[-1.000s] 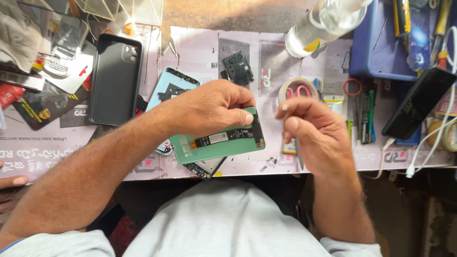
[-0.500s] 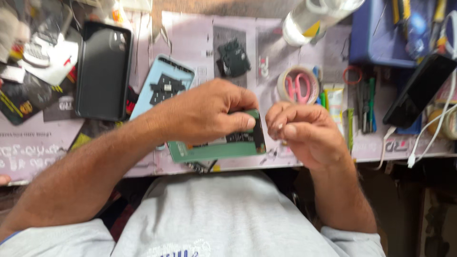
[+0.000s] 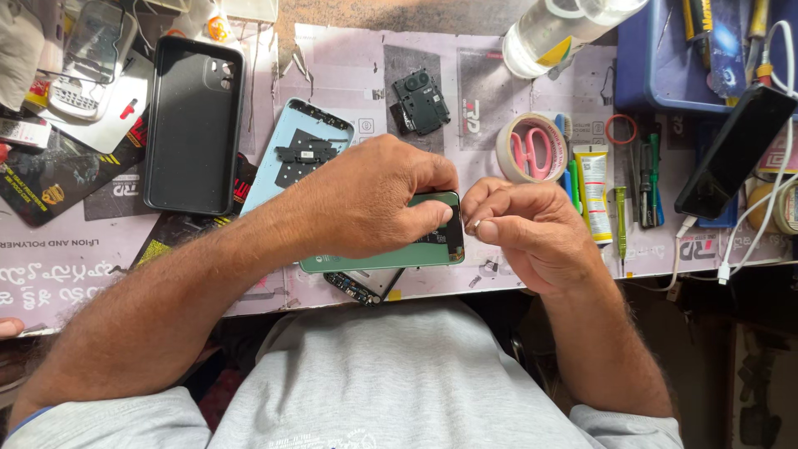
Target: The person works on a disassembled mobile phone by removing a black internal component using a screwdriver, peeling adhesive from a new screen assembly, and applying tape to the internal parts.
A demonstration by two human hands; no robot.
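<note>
Both hands drifted toward 12 o'clock w/ the green phone frame (image 3: 391,256). Left hand (image 3: 366,199) gripped it, thumb pressed on top. Right hand (image 3: 524,224), at 3 o'clock, fingertips pinched together on a tiny part.

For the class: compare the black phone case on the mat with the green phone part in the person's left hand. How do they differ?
The black case lies flat on the mat, untouched; the green part is held up by the left hand. The case shows whole; the green part is partly covered by fingers. Both are flat, phone-shaped pieces with rounded corners.
</note>
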